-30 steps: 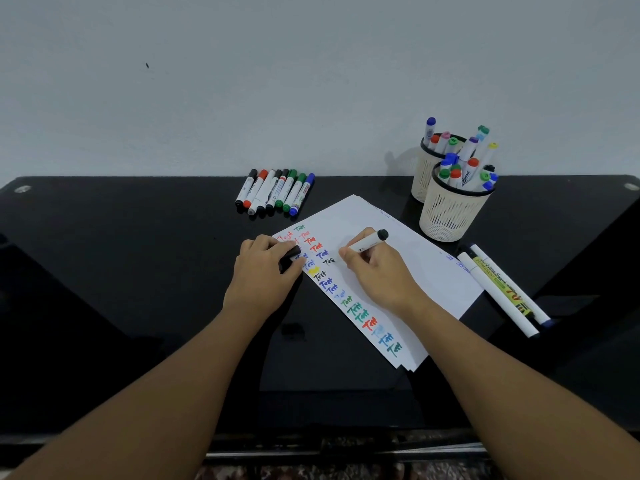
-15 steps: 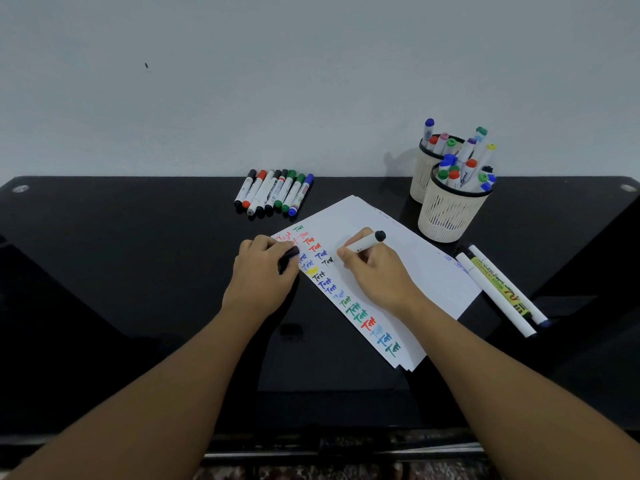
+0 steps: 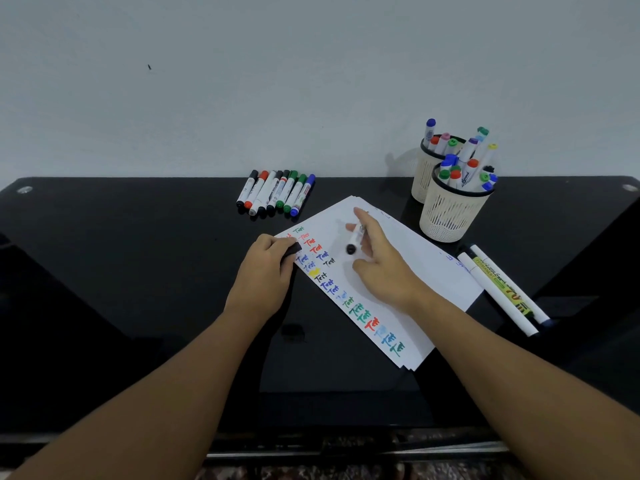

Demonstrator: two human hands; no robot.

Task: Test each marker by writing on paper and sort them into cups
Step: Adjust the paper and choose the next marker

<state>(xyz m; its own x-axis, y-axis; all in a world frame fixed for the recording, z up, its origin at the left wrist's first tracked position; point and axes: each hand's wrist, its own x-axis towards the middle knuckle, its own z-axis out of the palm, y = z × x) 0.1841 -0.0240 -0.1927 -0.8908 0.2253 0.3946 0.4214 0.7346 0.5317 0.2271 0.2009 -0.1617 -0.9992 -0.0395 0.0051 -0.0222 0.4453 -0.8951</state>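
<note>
I see a slim white plastic marker with a black end [image 3: 354, 240] held loosely in the right hand [image 3: 384, 268], whose blurred fingers [image 3: 360, 215] look splayed above the flat white paper sheets [image 3: 408, 271]. The left hand [image 3: 265, 278] lies knuckles-up, fingers curled round a small black cap [image 3: 293, 251] at the paper's edge.

right hand [image 3: 384, 268] holds blurred white marker with black end [image 3: 355, 239], index finger out, above white paper stack [image 3: 415, 271] | left hand [image 3: 266, 275] grips black cap [image 3: 292, 252] at paper's edge, left of marker | two cream mesh cups [image 3: 450, 216] beyond-right of grip | black glossy table [image 3: 138, 271]
</note>
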